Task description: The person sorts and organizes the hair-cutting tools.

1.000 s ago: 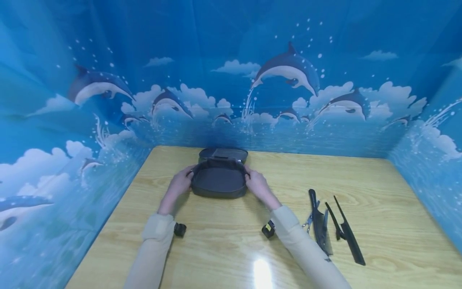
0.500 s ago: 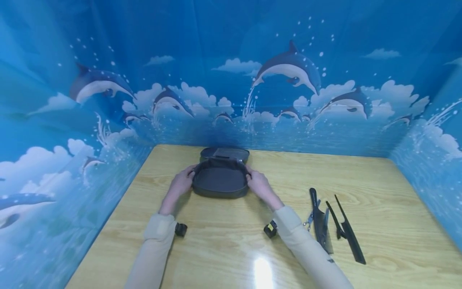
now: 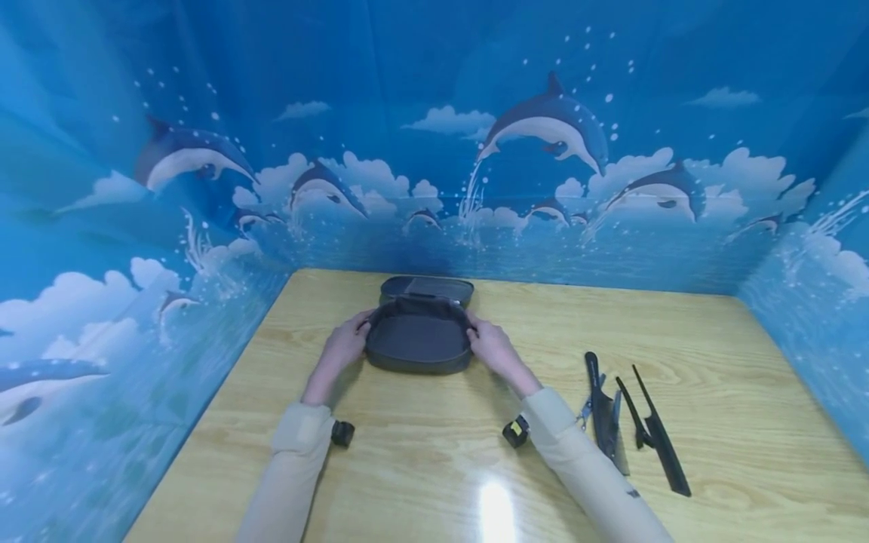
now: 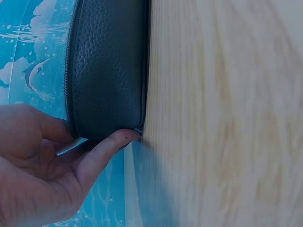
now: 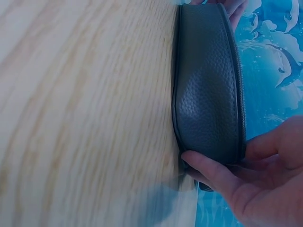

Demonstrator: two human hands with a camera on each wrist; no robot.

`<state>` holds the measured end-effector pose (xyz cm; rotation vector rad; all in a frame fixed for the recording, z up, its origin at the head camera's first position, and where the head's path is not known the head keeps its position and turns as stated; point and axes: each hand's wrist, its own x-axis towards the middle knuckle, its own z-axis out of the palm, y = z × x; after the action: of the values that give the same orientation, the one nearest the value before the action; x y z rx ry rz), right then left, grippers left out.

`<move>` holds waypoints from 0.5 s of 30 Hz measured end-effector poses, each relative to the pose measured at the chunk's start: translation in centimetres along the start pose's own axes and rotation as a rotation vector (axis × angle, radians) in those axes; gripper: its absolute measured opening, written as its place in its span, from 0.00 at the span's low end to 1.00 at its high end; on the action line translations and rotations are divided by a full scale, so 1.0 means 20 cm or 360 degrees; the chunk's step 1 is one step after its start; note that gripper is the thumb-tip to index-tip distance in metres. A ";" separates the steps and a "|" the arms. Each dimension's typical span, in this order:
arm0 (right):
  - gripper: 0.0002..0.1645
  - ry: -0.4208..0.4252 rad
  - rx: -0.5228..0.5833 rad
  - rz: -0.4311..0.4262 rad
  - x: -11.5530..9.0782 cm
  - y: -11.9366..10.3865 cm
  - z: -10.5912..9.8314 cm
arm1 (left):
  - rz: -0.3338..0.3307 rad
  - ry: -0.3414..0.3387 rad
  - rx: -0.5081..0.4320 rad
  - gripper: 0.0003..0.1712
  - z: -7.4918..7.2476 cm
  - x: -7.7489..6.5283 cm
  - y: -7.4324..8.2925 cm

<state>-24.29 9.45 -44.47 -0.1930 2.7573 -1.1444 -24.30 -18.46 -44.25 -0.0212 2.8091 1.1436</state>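
A dark zippered case [image 3: 417, 365] of pebbled, leather-like material stands unzipped near the back of the table, its lid [image 3: 434, 286] folded away to the rear. Its inside shows a bare dark floor. My left hand [image 3: 342, 347] grips the left end, thumb low at the base and fingers behind, as the left wrist view shows on the case wall [image 4: 106, 71]. At the right end my right hand [image 3: 494, 348] holds it the same way. In the right wrist view the thumb presses the bottom corner beside the zipped wall [image 5: 206, 94].
To the right, beside my right sleeve, lie a black-handled comb [image 3: 600, 411], scissors [image 3: 584, 413] partly under it, and a black two-pronged hair tool [image 3: 668, 456]. A blue dolphin-print curtain [image 3: 434, 151] borders the table [image 3: 407, 467] at the back and both sides.
Both hands keep their hold on the case, which stays in place. Only the head view has shifted slightly.
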 end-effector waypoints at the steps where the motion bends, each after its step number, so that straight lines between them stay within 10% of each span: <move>1: 0.30 -0.0003 0.0002 -0.0005 0.00 0.00 0.00 | 0.0001 0.0001 0.0000 0.25 0.00 0.00 0.00; 15: 0.31 0.0000 -0.0013 0.0027 -0.03 0.00 -0.02 | 0.0050 0.0004 0.0043 0.25 0.01 -0.03 0.02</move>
<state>-23.70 9.75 -44.16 -0.1700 2.7586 -1.1287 -23.76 -18.14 -44.03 0.0241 2.8363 1.1127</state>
